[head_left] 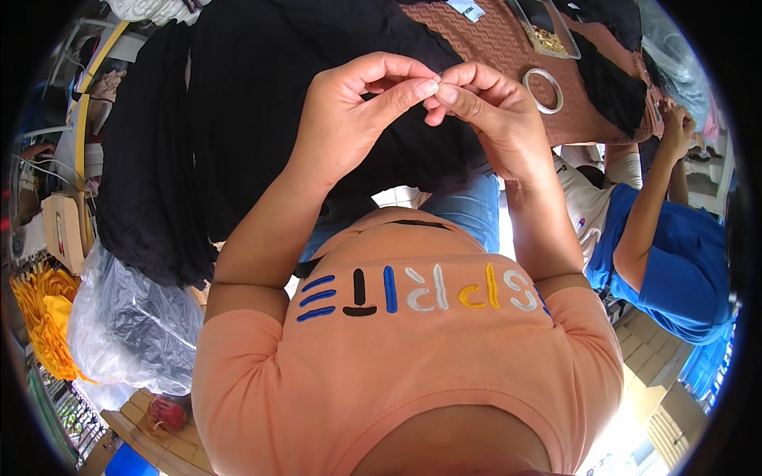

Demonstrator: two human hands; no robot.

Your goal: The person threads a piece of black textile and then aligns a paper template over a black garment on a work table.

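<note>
Tabletop point(496, 32): we are working over a brown, zigzag-textured cover, its near edge showing only at the right.
Black cloth point(254, 119): it is covering the tabletop's left part, lying beneath our hands and apparently hanging past the near edge.
Peach shirt point(397, 357): we are wearing bold raised lettering point(390, 289) in blue, black, white and yellow, appearing upside down from here.
Pale top point(571, 190): off the tabletop's near edge, at our right, it is bearing a tiny emblem point(580, 223), too small for us to be reading.
Left hand point(429, 84): we are pinching thumb against forefinger above the cloth.
Right hand point(446, 86): we are pinching likewise, meeting the left.
Clear box point(565, 56): toward the tabletop's far right, it is holding small gold-coloured pieces point(548, 41).
White ring point(559, 96): it is lying between box and near edge.
White slip point(467, 9): toward the far edge, it is showing blurred dark print.
Fingertips point(427, 87): we are hiding whatever lies between them, so we cannot tell what it is; good handling, we are judging, is calling for light pressure, steady wrists and an unblocked view.
</note>
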